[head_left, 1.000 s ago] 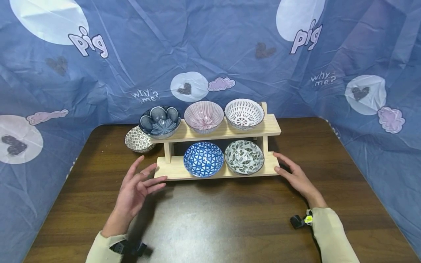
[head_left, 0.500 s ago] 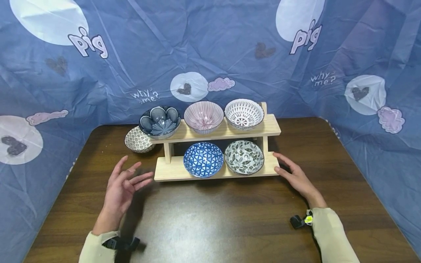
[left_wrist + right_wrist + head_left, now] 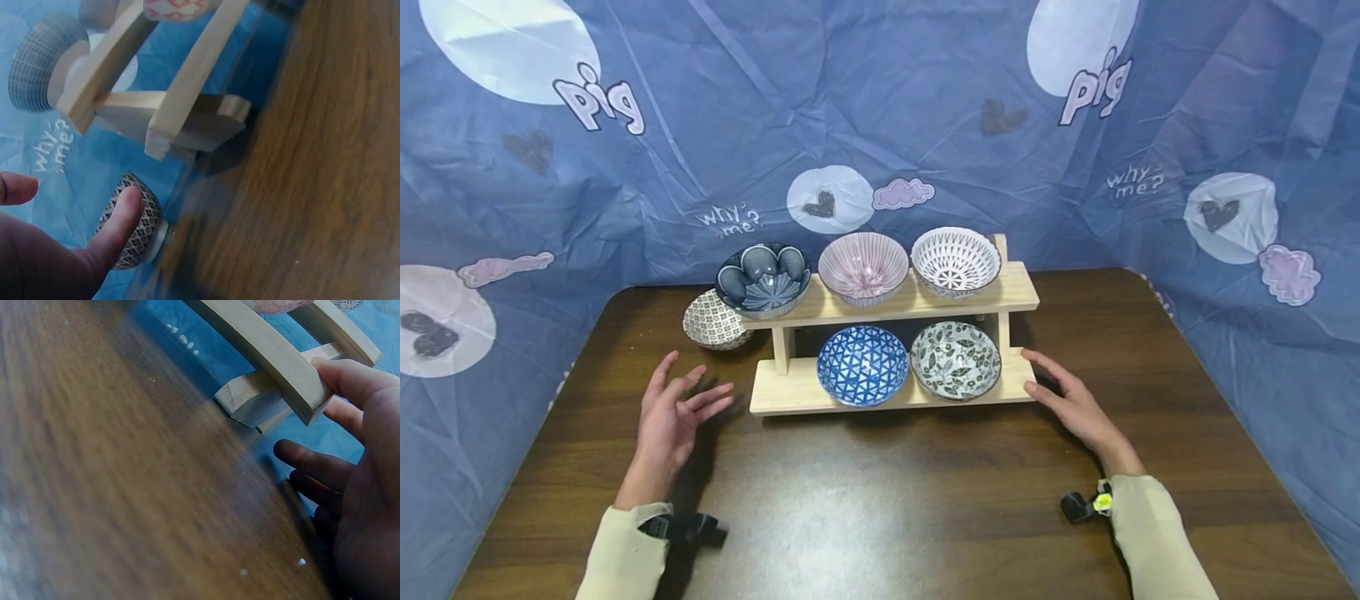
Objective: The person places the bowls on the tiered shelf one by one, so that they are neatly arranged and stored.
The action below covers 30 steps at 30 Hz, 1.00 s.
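A two-tier wooden shelf stand (image 3: pixel 790 392) holds bowls on both boards. The lower board carries a blue triangle-patterned bowl (image 3: pixel 862 367) and a green leaf-patterned bowl (image 3: pixel 956 362). On the upper board sit a dark blue petal bowl (image 3: pixel 763 282), a pink striped bowl (image 3: pixel 864 268) and a white bowl with dark dashes (image 3: pixel 956 262). My left hand (image 3: pixel 666 429) hovers left of the stand, fingers spread, holding nothing. Close beyond it is a small checked bowl (image 3: pixel 711 321). My right hand (image 3: pixel 1078 417) touches the lower board's right end with thumb and forefinger, other fingers loose.
The brown wooden table (image 3: pixel 850 517) stretches in front of the stand and to both sides. A blue printed cloth (image 3: pixel 880 108) hangs close behind the stand and along both sides. The checked bowl sits tilted behind the stand's left end, partly covered by the petal bowl.
My left hand has drawn back leftward from the lower board's left end, its fingers now apart from the wood. My right hand and the bowls have stayed in place.
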### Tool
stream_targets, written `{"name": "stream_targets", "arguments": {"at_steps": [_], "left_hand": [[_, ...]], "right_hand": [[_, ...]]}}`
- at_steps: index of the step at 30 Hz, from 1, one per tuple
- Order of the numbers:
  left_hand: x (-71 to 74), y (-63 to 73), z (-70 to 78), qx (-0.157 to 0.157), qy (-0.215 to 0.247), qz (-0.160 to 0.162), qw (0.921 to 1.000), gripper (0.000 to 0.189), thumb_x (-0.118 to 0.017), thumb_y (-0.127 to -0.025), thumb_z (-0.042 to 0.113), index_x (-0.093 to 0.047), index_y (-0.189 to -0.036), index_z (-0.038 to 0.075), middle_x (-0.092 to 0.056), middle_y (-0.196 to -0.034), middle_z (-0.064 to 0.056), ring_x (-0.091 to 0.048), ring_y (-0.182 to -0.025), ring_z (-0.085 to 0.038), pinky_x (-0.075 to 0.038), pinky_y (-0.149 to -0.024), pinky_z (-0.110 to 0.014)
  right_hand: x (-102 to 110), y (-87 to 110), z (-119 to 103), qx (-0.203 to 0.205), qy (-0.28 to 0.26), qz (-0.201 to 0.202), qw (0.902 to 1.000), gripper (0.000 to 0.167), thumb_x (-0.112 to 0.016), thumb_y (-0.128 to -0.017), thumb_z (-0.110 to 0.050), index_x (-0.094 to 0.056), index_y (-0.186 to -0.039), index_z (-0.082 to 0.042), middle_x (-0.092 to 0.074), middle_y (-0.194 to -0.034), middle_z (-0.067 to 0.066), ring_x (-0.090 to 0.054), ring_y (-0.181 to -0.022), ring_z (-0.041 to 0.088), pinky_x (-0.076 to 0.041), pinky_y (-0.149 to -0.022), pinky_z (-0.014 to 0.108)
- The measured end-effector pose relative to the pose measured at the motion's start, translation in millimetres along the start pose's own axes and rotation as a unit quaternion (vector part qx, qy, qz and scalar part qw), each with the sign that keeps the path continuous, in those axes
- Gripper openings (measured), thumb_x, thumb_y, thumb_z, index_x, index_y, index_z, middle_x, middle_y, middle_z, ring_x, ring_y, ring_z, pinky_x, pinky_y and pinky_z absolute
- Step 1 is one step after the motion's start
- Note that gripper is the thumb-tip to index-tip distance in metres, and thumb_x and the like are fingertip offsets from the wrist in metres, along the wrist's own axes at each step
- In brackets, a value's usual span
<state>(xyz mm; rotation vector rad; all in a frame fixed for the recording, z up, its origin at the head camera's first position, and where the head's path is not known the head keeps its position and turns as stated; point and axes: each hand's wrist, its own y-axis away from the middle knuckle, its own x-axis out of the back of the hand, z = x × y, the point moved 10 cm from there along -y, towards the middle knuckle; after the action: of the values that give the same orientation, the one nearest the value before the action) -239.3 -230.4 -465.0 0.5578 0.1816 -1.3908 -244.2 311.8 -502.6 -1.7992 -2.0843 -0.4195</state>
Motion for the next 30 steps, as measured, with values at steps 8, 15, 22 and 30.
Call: {"name": "stream_targets", "arguments": {"at_steps": [8, 15, 22, 30], "left_hand": [[10.9, -20.3, -9.4, 0.024, 0.005, 0.025, 0.9994, 0.065, -0.039, -0.104, 0.009, -0.007, -0.156, 0.031, -0.031, -0.132, -0.002, -0.076, -0.081, -0.020, -0.065, -0.077, -0.033], [16.9, -32.3, -14.9, 0.023, 0.004, 0.042, 0.9988, 0.068, -0.038, -0.104, 0.010, -0.003, -0.159, 0.031, -0.033, -0.127, 0.000, -0.075, -0.082, -0.019, -0.065, -0.081, -0.033], [20.3, -43.9, -16.2, 0.016, 0.011, 0.054, 0.9984, 0.068, -0.038, -0.104, 0.009, -0.005, -0.159, 0.032, -0.033, -0.128, -0.001, -0.076, -0.079, -0.019, -0.065, -0.080, -0.034], [21.6, -59.1, -14.8, 0.017, 0.027, 0.054, 0.9980, 0.069, -0.038, -0.105, 0.010, -0.004, -0.159, 0.036, -0.026, -0.143, 0.000, -0.076, -0.082, -0.021, -0.065, -0.080, -0.035]], "right_hand": [[-1, 0.6, -2, 0.002, 0.001, 0.000, 1.0000, 0.054, -0.057, -0.102, -0.022, -0.041, -0.152, -0.011, -0.039, -0.160, 0.014, -0.039, -0.138, 0.007, -0.034, -0.113, 0.032], [-1, -0.5, 1, 0.001, 0.000, 0.003, 1.0000, 0.054, -0.058, -0.102, -0.023, -0.042, -0.152, -0.010, -0.038, -0.160, 0.016, -0.039, -0.139, 0.013, -0.031, -0.117, 0.048], [0, -0.7, 1, 0.002, 0.006, 0.003, 1.0000, 0.054, -0.057, -0.102, -0.024, -0.042, -0.152, -0.011, -0.038, -0.159, 0.017, -0.038, -0.135, 0.002, -0.032, -0.117, 0.046], [-1, -0.5, 0, 0.001, -0.005, -0.002, 1.0000, 0.054, -0.057, -0.102, -0.022, -0.041, -0.152, -0.010, -0.038, -0.159, 0.017, -0.038, -0.142, 0.024, -0.031, -0.118, 0.052]]}}
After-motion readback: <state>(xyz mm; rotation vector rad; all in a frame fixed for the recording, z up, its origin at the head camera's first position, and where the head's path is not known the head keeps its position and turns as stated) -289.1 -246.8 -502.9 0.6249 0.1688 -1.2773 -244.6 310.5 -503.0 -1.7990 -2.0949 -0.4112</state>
